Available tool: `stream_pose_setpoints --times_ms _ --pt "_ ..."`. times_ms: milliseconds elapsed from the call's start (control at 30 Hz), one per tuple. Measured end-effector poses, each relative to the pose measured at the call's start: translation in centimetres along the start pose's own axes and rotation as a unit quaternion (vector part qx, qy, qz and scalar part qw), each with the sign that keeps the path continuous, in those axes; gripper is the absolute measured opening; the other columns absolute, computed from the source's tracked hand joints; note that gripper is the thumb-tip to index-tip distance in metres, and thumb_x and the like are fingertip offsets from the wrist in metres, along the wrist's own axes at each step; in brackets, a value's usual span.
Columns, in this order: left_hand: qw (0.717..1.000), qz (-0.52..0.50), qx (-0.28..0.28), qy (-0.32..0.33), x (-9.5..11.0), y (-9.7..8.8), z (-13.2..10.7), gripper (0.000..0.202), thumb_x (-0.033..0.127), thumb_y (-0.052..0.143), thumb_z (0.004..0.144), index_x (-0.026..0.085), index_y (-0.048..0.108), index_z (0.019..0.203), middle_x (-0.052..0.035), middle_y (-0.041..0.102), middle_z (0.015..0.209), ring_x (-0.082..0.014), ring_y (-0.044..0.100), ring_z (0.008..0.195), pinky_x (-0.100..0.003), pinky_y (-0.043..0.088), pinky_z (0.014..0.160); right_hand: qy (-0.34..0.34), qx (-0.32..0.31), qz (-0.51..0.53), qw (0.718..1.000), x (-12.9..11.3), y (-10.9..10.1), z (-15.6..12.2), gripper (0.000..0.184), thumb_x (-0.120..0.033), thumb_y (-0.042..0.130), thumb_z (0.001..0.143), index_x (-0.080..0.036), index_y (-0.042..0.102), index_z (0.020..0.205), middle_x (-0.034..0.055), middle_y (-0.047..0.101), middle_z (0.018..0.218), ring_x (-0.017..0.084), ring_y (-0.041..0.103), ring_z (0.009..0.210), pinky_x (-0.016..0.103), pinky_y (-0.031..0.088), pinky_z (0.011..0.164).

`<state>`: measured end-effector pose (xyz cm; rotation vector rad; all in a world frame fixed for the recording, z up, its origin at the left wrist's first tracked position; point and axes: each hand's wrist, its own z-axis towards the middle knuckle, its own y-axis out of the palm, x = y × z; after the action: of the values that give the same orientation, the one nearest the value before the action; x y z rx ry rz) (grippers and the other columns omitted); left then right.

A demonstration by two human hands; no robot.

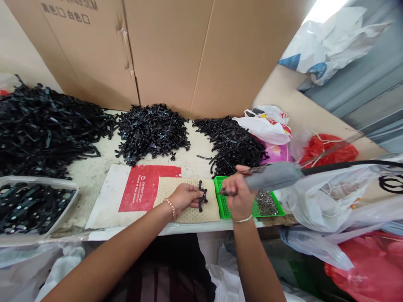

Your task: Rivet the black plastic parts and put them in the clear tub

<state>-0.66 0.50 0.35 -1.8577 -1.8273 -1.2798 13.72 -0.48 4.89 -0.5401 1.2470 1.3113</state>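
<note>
My left hand [185, 196] pinches a small assembly of black plastic pieces [202, 197] between thumb and fingers, over a beige dimpled mat [170, 184]. My right hand [238, 193] is wrapped round a grey corded electric screwdriver [272, 176], its dark tip pointing left toward the black pieces but apart from them. Below the right hand lies a bright green basket [223, 205], partly hidden by it. Small metal screws [267, 203] are heaped in the basket's right part.
Black plastic parts lie in a large pile [40, 126], a middle pile [153, 132] and a right pile [234, 142]. A white tub [74, 197] of parts stands at left. A cardboard box [170, 54] rises behind. Plastic bags [330, 201] crowd the right, under the tool's black cable [349, 165].
</note>
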Motion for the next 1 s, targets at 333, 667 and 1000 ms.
stream_pose_setpoints --times_ms 333,667,1000 --pt "1.0 0.013 0.02 0.005 0.4 0.2 -0.8 0.014 0.002 0.068 0.066 0.011 0.068 0.077 -0.0069 0.072 0.075 -0.0146 0.068 0.069 -0.02 0.054 0.06 0.028 0.093 -0.046 0.994 2.2 -4.3 1.5 0.029 -0.036 0.073 0.07 -0.019 0.059 0.089 -0.0106 0.042 0.046 0.008 0.036 0.039 0.022 0.033 0.044" --pt "1.0 0.007 0.019 0.004 0.2 0.1 -0.7 0.017 0.001 0.069 0.063 0.01 0.07 0.078 -0.0084 0.073 0.079 -0.0151 0.068 0.07 -0.02 0.054 0.061 0.024 0.077 -0.065 0.995 2.9 -4.9 1.2 0.03 -0.038 0.073 0.073 -0.019 0.058 0.091 -0.0097 0.043 0.048 0.008 0.04 0.04 0.022 0.035 0.044" --pt "0.999 0.003 0.032 -0.003 0.5 0.5 -1.0 0.018 -0.002 0.063 0.067 0.009 0.069 0.08 -0.0082 0.073 0.079 -0.013 0.067 0.066 -0.019 0.054 0.058 0.021 0.052 -0.067 0.996 3.2 -5.3 1.1 0.027 -0.035 0.072 0.076 -0.019 0.058 0.092 -0.0095 0.044 0.049 0.008 0.039 0.041 0.021 0.036 0.043"
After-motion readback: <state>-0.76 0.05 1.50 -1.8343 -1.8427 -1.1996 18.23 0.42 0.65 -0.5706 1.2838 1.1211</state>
